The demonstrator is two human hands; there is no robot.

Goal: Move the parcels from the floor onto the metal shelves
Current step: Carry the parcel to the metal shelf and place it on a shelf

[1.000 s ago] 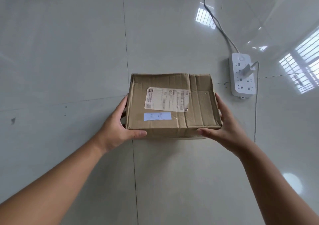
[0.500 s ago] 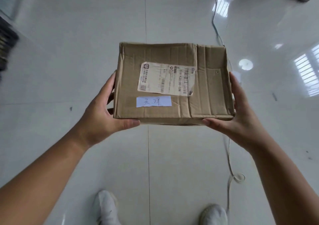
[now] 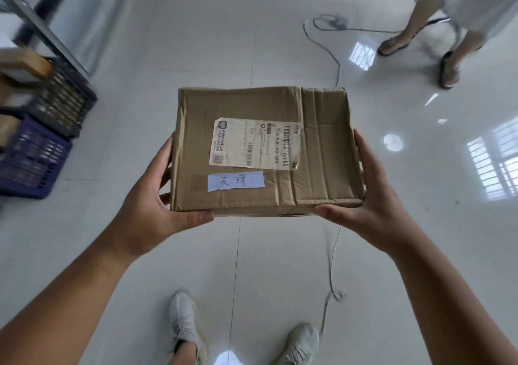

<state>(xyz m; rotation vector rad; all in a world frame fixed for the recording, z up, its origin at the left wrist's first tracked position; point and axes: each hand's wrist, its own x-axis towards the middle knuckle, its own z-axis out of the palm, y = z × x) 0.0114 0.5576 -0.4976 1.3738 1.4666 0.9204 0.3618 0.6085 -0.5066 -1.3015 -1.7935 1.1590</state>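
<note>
Cardboard, brown and creased, makes up the parcel (image 3: 263,149) held level in the air above the glossy white tiled floor (image 3: 196,42), roughly at the middle of the view. The left hand (image 3: 151,213) clasps its left side, fingers pressed along the side wall and thumb laid across the near bottom edge; the right hand (image 3: 370,205) clasps the right side the same way, thumb pointing inward along the near edge. A worn shipping label (image 3: 256,143) with barcodes is stuck on the top face, and just below it sits a small white paper slip (image 3: 236,181) with handwritten characters. Under the parcel, the person's two pale sneakers (image 3: 183,325) stand on the tiles, and a thin white cable (image 3: 332,275) runs across the floor beside the right foot, curling into a small loop. At the far left, blurred, a grey metal shelf post (image 3: 42,28) slants past a dark plastic crate (image 3: 67,98) and a blue plastic crate (image 3: 33,163) beside it. At the upper right stand another person's legs in dark sandals (image 3: 448,67), well apart from the parcel.
</note>
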